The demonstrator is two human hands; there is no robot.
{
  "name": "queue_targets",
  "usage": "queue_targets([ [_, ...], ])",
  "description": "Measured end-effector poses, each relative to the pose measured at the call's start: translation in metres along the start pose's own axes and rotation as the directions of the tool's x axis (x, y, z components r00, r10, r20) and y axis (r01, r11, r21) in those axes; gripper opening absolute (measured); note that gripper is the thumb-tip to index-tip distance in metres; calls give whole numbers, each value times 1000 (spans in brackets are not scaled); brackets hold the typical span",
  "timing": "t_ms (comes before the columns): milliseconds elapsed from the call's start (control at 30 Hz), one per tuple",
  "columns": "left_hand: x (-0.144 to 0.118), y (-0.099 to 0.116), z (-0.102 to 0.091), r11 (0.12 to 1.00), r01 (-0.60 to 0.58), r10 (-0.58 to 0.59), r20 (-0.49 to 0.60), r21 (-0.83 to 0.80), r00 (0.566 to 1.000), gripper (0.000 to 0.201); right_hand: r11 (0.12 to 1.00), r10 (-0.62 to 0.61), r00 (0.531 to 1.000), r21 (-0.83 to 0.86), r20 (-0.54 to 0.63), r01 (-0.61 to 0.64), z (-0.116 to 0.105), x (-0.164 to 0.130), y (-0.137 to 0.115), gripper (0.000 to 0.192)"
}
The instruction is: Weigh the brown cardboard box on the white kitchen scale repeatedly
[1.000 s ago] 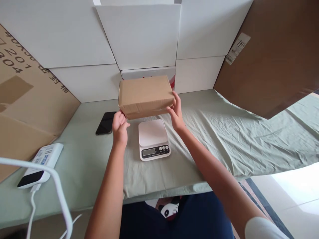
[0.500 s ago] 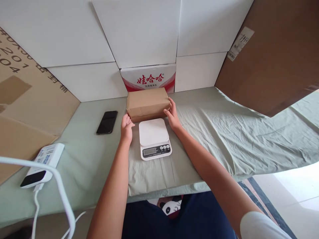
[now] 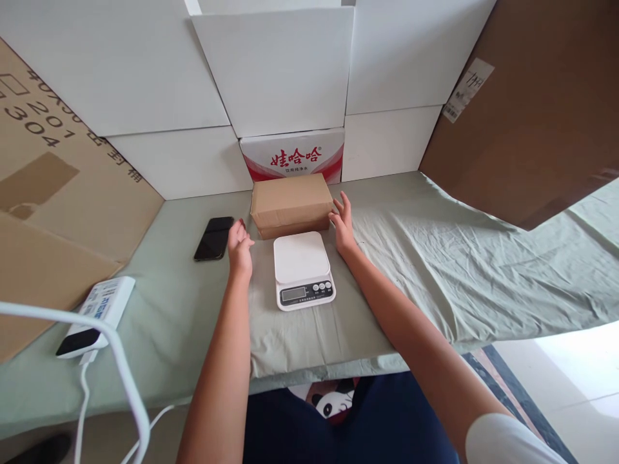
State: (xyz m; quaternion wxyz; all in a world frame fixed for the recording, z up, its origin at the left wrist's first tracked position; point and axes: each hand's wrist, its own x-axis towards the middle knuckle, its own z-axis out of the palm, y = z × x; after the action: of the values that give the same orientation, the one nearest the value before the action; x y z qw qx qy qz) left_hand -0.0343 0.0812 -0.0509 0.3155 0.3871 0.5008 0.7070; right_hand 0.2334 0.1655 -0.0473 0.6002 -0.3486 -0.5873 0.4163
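A closed brown cardboard box (image 3: 293, 201) rests on the green cloth, just behind a white kitchen scale (image 3: 302, 258). The scale's plate is bare and its display faces me. My left hand (image 3: 239, 246) is apart from the box, off its left front corner, with fingers spread and nothing in them. At the box's right end, my right hand (image 3: 343, 222) has its fingers apart too, holding nothing. Its thumb is at or very near the box's right edge; I cannot tell whether it touches. A black phone (image 3: 213, 239) lies just left of my left hand.
White boxes (image 3: 285, 71) form a wall behind, with a red-lettered carton (image 3: 297, 156) at the bottom. Large brown cartons stand at left (image 3: 53, 193) and right (image 3: 527, 116). A white power bank (image 3: 99, 316) with a white cable (image 3: 120, 367) sits at the front left.
Both hands have let go of the cardboard box and moved outward, the left one to the left. The box stays behind the scale. The view has shifted slightly.
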Motion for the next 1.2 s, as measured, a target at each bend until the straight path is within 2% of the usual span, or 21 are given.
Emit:
queue_targets([
  [167, -1, -4, 4, 1000, 25, -26, 8, 7, 1000, 80, 998, 0, 1000, 62, -10, 0, 0, 0, 1, 76],
  [367, -4, -3, 7, 999, 43, -43, 27, 8, 999, 77, 993, -7, 1000, 121, 3, 6, 0, 2, 8, 70],
  [867, -6, -8, 15, 1000, 6, -6, 63, 7, 998, 72, 998, -38, 998, 50, 44, 35, -5, 8, 24, 68],
  [1000, -6, -9, 16, 1000, 24, -24, 68, 8, 997, 75, 998, -43, 998, 46, 39, 41, -4, 7, 21, 66],
  [1200, -6, -9, 17, 999, 45, -48, 94, 25, 994, 79, 996, 14, 1000, 87, 18, -16, -3, 6, 15, 61],
])
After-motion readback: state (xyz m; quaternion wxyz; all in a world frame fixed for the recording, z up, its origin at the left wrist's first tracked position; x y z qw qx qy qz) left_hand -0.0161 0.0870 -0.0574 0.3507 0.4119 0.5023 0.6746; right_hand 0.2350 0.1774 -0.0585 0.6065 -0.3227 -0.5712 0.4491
